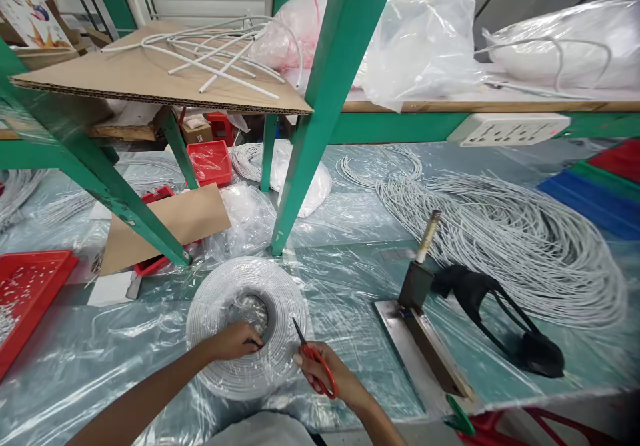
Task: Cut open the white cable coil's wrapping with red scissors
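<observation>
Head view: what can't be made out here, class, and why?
All in the head view:
Dark thing at left hand: too small, partly covered by it.
Scissors: handles partly hidden by right hand.
Far-left red tray: cut off by left edge; white bits too small.
Covered red tray: inside mostly hidden by cardboard.
</observation>
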Action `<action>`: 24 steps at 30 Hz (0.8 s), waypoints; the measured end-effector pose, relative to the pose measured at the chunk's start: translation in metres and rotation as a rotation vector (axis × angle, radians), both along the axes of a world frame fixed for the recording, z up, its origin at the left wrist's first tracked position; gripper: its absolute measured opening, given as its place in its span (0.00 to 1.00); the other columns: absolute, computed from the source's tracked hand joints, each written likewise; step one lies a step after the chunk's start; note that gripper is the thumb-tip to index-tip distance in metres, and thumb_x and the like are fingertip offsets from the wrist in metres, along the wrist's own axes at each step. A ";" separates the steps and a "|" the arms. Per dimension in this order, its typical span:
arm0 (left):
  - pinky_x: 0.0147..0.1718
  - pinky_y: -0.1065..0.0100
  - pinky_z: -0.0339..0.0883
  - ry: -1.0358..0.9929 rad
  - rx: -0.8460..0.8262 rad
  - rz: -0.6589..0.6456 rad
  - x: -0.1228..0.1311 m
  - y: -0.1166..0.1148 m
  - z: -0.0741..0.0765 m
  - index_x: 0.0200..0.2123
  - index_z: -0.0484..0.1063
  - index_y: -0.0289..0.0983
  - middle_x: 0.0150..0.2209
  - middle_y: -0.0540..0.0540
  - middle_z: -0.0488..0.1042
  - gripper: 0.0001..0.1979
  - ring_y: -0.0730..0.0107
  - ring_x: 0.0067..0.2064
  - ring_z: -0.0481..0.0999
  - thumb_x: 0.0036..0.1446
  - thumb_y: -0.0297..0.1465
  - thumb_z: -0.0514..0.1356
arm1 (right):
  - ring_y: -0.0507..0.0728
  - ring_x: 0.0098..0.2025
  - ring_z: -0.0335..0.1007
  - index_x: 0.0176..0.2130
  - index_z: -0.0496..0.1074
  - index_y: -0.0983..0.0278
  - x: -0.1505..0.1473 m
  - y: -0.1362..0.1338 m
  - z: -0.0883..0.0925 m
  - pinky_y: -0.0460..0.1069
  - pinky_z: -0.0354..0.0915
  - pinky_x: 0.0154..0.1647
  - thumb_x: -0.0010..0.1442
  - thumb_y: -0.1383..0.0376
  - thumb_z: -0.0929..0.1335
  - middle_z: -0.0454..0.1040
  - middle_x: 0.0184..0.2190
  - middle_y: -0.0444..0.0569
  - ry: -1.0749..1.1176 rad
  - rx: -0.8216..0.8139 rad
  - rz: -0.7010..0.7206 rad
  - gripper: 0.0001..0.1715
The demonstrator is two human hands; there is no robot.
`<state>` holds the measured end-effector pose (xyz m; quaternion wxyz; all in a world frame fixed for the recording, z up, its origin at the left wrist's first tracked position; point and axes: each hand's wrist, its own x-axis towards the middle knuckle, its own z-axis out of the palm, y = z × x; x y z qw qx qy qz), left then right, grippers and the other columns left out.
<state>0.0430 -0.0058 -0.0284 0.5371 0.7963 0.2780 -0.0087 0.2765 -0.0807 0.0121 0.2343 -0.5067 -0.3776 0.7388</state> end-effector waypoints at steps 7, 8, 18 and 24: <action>0.35 0.69 0.63 -0.019 -0.021 0.063 -0.006 0.001 0.001 0.36 0.69 0.35 0.36 0.46 0.74 0.11 0.67 0.36 0.71 0.57 0.27 0.48 | 0.45 0.13 0.47 0.20 0.55 0.63 -0.006 0.001 0.007 0.43 0.45 0.14 0.50 0.46 0.64 0.53 0.12 0.36 -0.079 0.045 0.059 0.26; 0.35 0.70 0.63 -0.029 -0.047 0.045 -0.007 0.004 0.000 0.36 0.69 0.36 0.35 0.46 0.73 0.10 0.68 0.36 0.72 0.56 0.25 0.48 | 0.45 0.14 0.47 0.21 0.55 0.63 -0.006 0.004 0.012 0.43 0.44 0.15 0.50 0.46 0.64 0.52 0.13 0.36 -0.104 0.085 0.091 0.25; 0.28 0.73 0.58 -0.029 -0.040 0.137 0.000 0.013 -0.014 0.29 0.72 0.35 0.25 0.50 0.71 0.03 0.72 0.28 0.68 0.48 0.26 0.59 | 0.52 0.23 0.57 0.23 0.61 0.63 -0.017 0.050 0.053 0.46 0.46 0.23 0.45 0.42 0.64 0.63 0.20 0.42 -0.856 0.379 0.678 0.26; 0.26 0.74 0.56 -0.079 -0.066 0.249 -0.003 0.000 -0.021 0.30 0.72 0.35 0.24 0.51 0.69 0.05 0.74 0.27 0.67 0.51 0.26 0.56 | 0.51 0.17 0.58 0.14 0.56 0.63 -0.030 0.078 0.051 0.46 0.52 0.21 0.45 0.39 0.62 0.57 0.12 0.41 -0.728 0.186 1.143 0.32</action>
